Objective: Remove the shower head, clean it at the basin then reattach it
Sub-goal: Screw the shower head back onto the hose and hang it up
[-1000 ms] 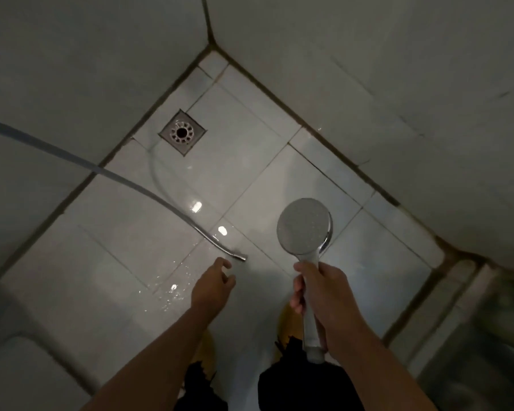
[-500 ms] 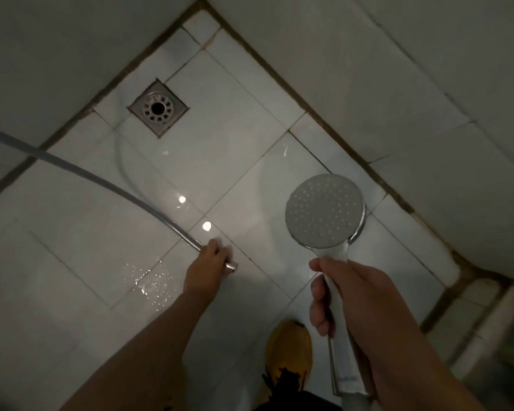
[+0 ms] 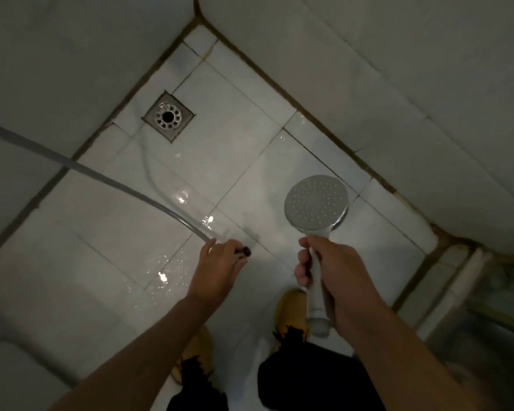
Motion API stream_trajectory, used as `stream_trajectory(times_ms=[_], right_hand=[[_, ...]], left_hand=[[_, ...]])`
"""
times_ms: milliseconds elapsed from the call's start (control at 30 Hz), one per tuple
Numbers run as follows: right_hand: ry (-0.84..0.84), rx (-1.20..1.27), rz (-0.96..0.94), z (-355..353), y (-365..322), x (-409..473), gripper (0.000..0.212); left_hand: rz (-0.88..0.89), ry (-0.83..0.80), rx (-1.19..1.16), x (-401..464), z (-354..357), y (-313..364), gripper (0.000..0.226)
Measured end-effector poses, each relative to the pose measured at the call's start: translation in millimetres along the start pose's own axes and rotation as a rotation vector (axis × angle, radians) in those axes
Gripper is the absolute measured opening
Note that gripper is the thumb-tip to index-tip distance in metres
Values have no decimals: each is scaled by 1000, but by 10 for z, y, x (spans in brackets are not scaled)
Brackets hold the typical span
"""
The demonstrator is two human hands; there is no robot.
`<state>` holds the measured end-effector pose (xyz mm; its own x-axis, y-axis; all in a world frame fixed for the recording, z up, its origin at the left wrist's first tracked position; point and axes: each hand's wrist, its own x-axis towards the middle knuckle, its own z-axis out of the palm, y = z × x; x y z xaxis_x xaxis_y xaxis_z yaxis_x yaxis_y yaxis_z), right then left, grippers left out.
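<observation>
The round grey-faced shower head (image 3: 315,201) on its white handle is detached from the hose; my right hand (image 3: 333,274) grips the handle, spray face turned up towards me, the threaded end sticking out below my palm. The grey shower hose (image 3: 107,180) runs in from the left edge across the floor. My left hand (image 3: 217,268) holds the hose near its free end, whose dark open tip (image 3: 245,251) pokes out past my fingers. Hose tip and shower head handle are apart, about a hand's width.
A square metal floor drain (image 3: 168,116) sits in the corner of the wet white tiled floor (image 3: 107,232). Tiled walls close in at the left and at the top right. My yellow shoes (image 3: 291,310) stand below the hands. A raised step edge (image 3: 469,262) lies right.
My left hand reached down to the hose end lying on the floor, took hold of it and lifted it slightly. The shower head in my right hand rose closer to the camera.
</observation>
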<state>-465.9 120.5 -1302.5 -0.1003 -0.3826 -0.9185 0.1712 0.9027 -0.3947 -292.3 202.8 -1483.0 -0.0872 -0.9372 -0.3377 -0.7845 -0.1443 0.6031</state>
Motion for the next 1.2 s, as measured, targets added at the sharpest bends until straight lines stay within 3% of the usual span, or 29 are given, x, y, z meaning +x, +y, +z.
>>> stream_trajectory(times_ms=[233, 367, 733, 933, 1200], right_hand=[[-128, 566, 139, 146, -263, -999, 16], [-338, 782, 155, 230, -651, -1903, 21], [-408, 549, -69, 555, -1604, -4539, 21], [-461, 448, -238, 685, -1845, -5240, 20], [-319, 110, -618, 764, -2035, -5917, 17]], left_hand=[[-113, 78, -308, -1061, -1831, 1327, 17], [-166, 98, -348, -1611, -2789, 2042, 19], [-103, 440, -274, -2840, -5097, 3822, 28], [-59, 480, -230, -3114, -5545, 4115, 34], [-66, 459, -112, -3302, -5799, 4227, 24]])
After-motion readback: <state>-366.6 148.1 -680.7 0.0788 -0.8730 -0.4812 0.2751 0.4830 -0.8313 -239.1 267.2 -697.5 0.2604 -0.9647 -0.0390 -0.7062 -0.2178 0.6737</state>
